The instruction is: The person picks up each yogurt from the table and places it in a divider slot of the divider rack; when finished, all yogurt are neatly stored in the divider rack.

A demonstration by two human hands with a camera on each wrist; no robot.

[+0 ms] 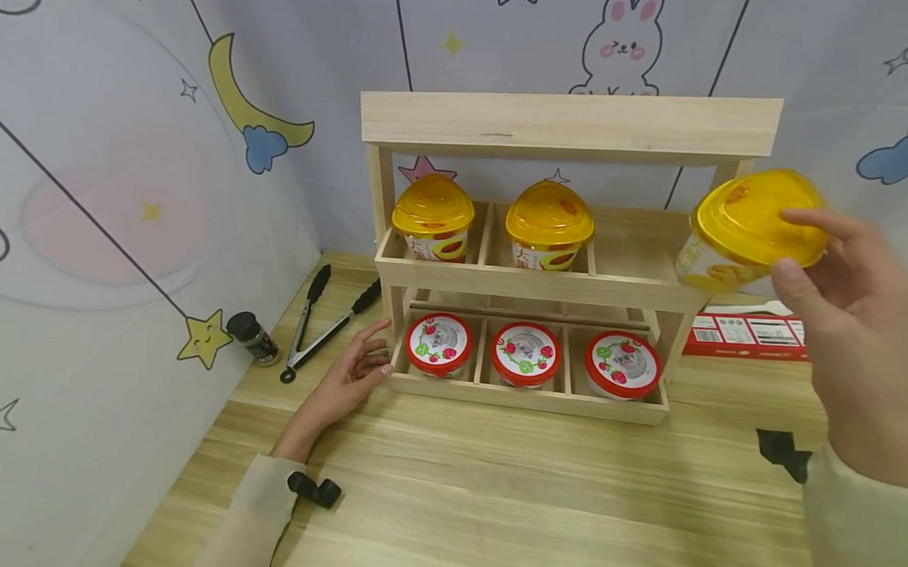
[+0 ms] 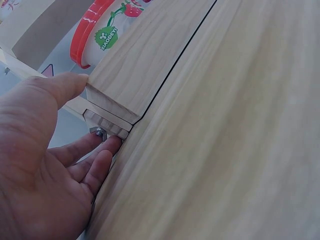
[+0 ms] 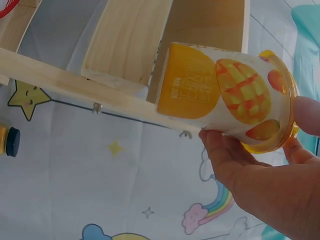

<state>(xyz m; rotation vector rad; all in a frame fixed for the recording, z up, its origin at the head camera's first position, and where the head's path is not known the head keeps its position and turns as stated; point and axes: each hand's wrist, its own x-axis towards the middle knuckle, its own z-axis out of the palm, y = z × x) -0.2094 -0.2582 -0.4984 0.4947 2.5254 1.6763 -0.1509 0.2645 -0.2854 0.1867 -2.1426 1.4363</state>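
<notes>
A mango-printed cup with a yellow domed lid is held tilted in my right hand, beside the right end of the wooden rack's upper tier. In the right wrist view, the thumb and fingers are about the cup near its lid and side. My left hand rests against the left end of the rack. The left wrist view shows its thumb touching the lower tray's corner, with the fingers loosely bent by a wing nut.
Two yellow-lidded cups stand in the upper left and middle compartments. Red-rimmed tubs fill the lower compartments. Tongs and a black-capped jar lie left. Behind my right hand lies a red-and-white box.
</notes>
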